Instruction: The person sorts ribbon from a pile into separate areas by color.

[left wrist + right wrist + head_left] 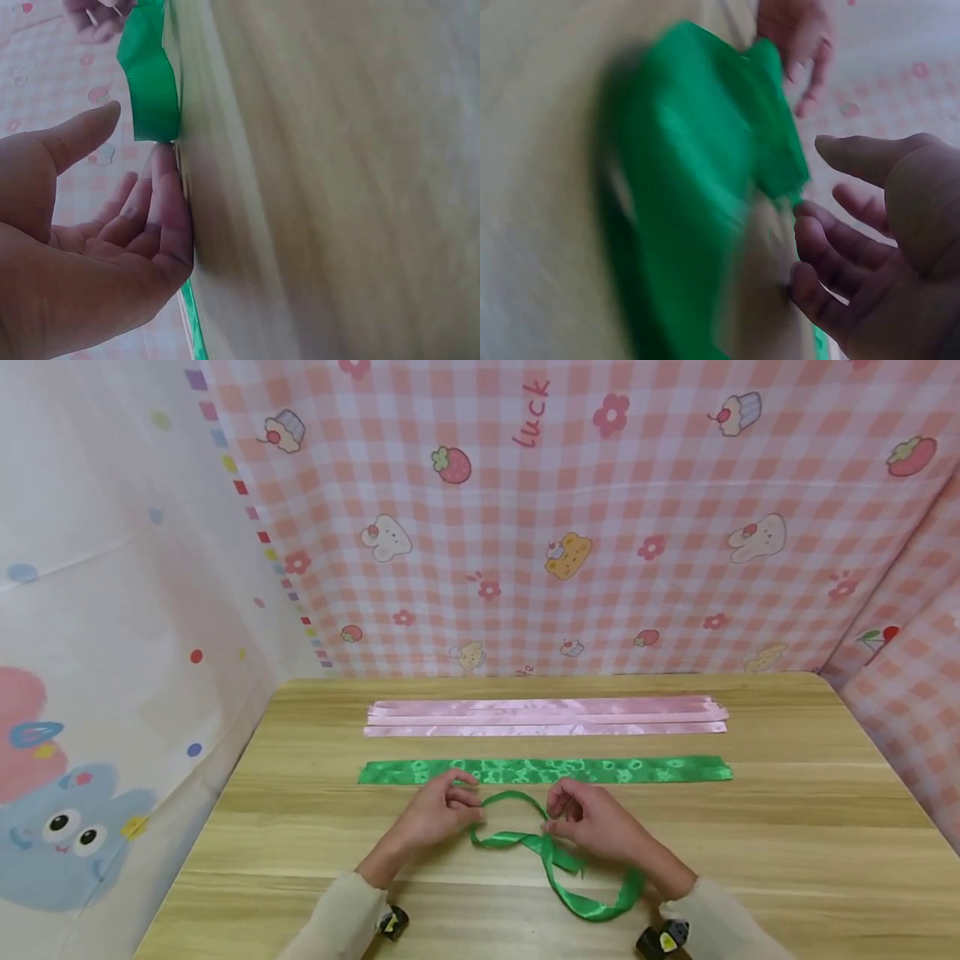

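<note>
A narrow green satin ribbon (592, 910) lies in loose loops on the table between my two hands, one part crossing over another. My left hand (437, 810) is at the left side of the upper loop. In the left wrist view its thumb stands apart from the fingers, and the ribbon (155, 97) passes just beyond the fingertips, not pinched. On the other side, my right hand (600, 822) is beside the crossing. The right wrist view shows its thumb and loosely bent fingers apart, close to the ribbon (682, 157), which is partly blurred.
Behind the hands, flat green ribbon (540, 771) is laid straight across the wooden table (262, 827). Farther back lie several pink ribbon strips (540, 718) side by side. A pink checked cloth (510, 518) hangs behind the table, and a white printed cloth (150, 635) hangs at the left.
</note>
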Tool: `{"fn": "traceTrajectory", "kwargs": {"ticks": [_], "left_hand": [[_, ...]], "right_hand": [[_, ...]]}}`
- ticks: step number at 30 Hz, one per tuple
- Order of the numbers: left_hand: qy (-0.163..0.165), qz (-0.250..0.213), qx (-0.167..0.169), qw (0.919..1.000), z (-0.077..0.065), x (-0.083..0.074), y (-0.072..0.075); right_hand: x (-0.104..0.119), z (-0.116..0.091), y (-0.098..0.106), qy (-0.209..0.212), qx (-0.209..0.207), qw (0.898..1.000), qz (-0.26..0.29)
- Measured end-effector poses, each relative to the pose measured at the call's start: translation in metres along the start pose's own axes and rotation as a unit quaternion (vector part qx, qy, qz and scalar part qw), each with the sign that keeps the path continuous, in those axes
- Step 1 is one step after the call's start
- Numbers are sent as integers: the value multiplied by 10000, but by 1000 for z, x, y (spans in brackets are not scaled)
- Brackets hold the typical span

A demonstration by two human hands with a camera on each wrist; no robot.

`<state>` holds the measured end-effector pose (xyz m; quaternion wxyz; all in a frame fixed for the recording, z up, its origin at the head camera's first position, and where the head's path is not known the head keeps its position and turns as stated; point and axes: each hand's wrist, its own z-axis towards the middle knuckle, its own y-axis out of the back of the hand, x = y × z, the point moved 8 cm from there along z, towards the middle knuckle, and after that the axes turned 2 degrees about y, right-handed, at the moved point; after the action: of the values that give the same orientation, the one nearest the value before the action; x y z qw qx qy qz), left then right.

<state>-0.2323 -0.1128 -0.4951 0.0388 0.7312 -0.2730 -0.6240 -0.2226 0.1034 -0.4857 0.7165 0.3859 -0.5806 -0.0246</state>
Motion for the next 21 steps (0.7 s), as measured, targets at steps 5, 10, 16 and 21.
{"fn": "traceTrajectory", "kwargs": {"ticks": [5, 10, 16, 21], "left_hand": [[71, 89, -109, 9999, 2, 2, -2], [-12, 164, -107, 9998, 1, 2, -2], [-69, 51, -47, 10000, -1, -4, 4], [-279, -31, 23, 9996, -3, -14, 10]], "right_hand": [[0, 4, -10, -58, -113, 9996, -232], [-1, 3, -5, -65, -234, 9997, 13], [-4, -1, 9, -270, -427, 9970, 579], [-1, -4, 18, -394, -476, 9954, 738]]}}
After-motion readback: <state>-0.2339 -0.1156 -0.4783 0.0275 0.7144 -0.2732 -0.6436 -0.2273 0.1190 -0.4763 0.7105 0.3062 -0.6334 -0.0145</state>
